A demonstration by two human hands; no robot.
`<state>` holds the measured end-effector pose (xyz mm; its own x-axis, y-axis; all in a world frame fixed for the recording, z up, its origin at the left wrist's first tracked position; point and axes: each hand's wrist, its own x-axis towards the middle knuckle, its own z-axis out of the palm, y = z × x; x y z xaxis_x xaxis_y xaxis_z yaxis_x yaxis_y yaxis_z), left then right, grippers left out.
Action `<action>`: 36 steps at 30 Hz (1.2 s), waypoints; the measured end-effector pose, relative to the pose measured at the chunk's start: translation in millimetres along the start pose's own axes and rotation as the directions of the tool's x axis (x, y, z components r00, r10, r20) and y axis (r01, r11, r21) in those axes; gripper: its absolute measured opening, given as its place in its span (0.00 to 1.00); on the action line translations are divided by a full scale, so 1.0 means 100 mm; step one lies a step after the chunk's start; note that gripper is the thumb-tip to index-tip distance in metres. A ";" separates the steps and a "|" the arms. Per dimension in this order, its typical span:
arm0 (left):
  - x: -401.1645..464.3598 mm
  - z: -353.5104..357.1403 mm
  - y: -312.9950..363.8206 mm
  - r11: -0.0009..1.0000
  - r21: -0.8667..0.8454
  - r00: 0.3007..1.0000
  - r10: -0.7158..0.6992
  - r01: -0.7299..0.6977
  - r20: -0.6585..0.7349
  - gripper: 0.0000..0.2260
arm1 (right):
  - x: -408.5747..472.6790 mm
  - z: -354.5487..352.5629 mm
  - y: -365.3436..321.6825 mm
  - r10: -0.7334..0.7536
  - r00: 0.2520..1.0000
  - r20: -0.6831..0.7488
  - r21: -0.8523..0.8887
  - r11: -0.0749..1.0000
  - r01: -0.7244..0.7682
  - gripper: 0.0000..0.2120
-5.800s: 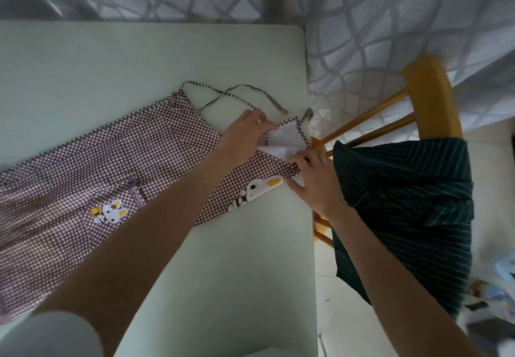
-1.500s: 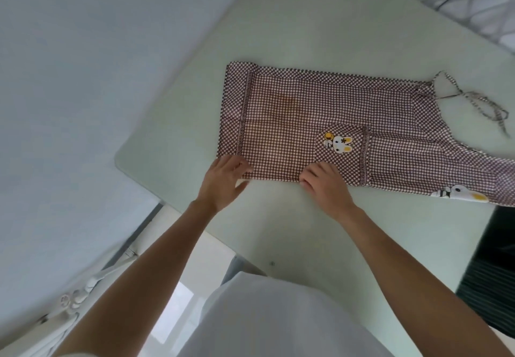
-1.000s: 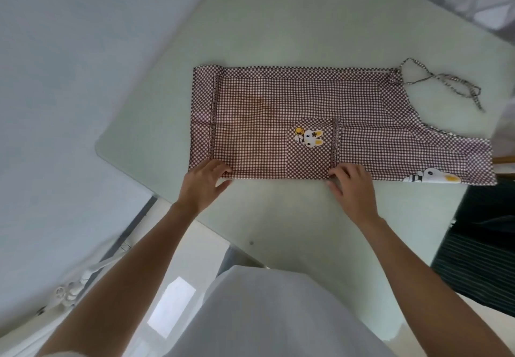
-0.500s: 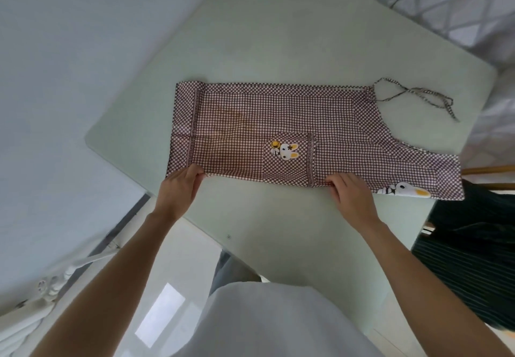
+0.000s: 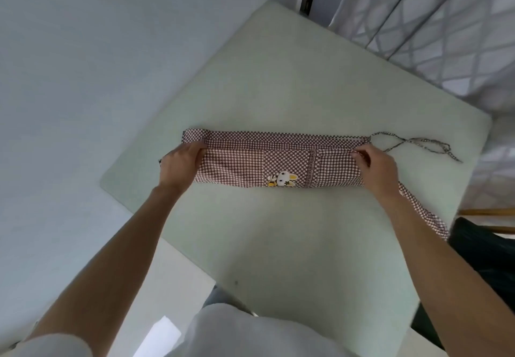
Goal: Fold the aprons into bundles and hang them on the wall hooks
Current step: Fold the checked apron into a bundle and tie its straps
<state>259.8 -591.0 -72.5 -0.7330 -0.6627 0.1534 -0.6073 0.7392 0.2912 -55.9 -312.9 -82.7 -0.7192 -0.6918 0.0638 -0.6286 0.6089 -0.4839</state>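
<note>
I have a pale green table (image 5: 278, 100) with rounded corners under me, and my checked apron (image 5: 250, 161) lies directly on it, folded into a long narrow band across the middle. A rabbit patch (image 5: 282, 179) shows on the band's near edge. The apron's thin ties (image 5: 418, 146) trail loose on the tabletop off its right end, and another part of the apron runs toward the table's right edge.

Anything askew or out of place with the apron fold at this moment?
Mostly tidy: the brown gingham apron lies folded into a long strip on the pale green table. Its bib end trails off the table edge under the right hand, unfolded, and the ties sprawl loose. The left hand grips the other end.
</note>
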 end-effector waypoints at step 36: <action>0.53 1.30 1.83 0.871 -0.298 0.849 0.466 -0.390 0.249 0.15 | -0.77 0.17 0.58 0.328 0.917 -0.228 -0.214 0.902 -0.376 0.21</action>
<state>69.6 -475.2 -133.3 -0.9816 -0.1883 0.0303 -0.1517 0.8669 0.4749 -32.4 -231.1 -130.3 -0.9330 -0.3460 0.0990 -0.3598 0.8919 -0.2739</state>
